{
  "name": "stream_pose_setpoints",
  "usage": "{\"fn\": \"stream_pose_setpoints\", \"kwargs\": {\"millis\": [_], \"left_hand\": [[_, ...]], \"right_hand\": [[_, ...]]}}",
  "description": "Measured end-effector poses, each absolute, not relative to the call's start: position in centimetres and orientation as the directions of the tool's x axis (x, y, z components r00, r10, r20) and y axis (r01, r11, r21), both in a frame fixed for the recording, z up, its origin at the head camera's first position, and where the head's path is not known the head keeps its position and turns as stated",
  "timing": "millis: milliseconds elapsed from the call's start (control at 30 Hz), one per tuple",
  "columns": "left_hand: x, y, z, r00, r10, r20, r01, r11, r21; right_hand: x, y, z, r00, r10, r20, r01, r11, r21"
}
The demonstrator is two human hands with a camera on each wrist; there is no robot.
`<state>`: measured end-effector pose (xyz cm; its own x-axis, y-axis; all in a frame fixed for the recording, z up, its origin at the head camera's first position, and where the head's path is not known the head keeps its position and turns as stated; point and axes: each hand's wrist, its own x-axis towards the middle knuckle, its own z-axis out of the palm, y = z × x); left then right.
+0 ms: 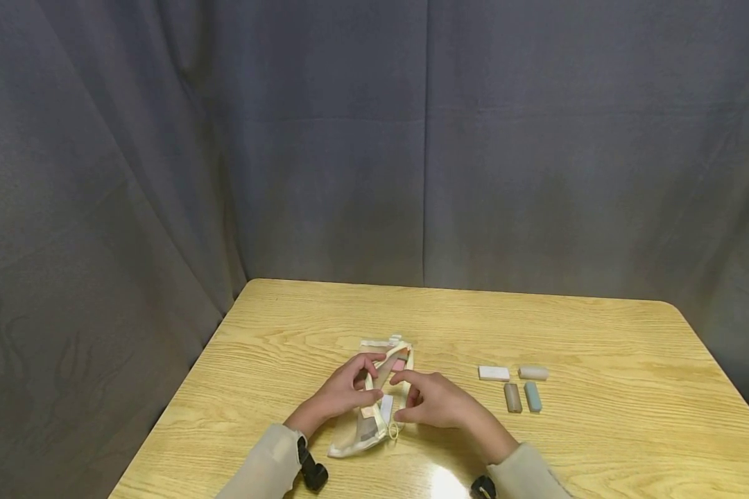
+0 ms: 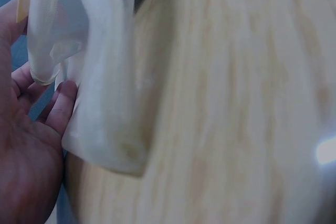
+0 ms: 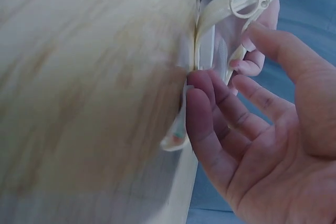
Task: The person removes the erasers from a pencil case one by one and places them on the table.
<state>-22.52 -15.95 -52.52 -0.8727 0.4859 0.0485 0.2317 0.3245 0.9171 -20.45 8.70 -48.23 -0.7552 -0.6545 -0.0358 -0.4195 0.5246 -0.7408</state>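
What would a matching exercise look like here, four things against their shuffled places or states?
1. mesh pouch
2. ring pull
3. blue block
4. grey curtain

A. behind the wood-grain table
B. immediately right of the brown block
C. held by the left hand
D. at the pouch's near end, head view

Pairs: 1-C, 2-D, 3-B, 4-A.

Dark grey-blue curtains (image 1: 324, 152) behind a pale wood-grain table (image 1: 599, 346)
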Motion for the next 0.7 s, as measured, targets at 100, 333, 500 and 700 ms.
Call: {"fn": "stream_pose_setpoints", "kwargs": {"millis": [100,333,500,700], "left_hand": [[-22.5,-16.0,-52.5,-0.871,0.488,0.048,0.233,0.324,0.917],[-22.6,-16.0,-52.6,-0.871,0.489,0.054,0.236,0.319,0.918],[-22.6,-15.9,-52.6,-0.873,0.485,0.049,0.237,0.334,0.912],[-22.8,-16.1,-52.8,-0.873,0.486,0.048,0.238,0.337,0.911]], "right_hand": [[-20.4,8.4,-48.3,-0.758,-0.651,-0.048,-0.421,0.544,-0.726],[-20.1,7.9,-48.2,-0.777,-0.624,-0.085,-0.406,0.599,-0.691],[-19.9,7.5,-48.4,-0.782,-0.616,-0.091,-0.419,0.628,-0.656],[-19.8,7.0,-48.5,-0.792,-0.601,-0.113,-0.416,0.665,-0.62]]}}
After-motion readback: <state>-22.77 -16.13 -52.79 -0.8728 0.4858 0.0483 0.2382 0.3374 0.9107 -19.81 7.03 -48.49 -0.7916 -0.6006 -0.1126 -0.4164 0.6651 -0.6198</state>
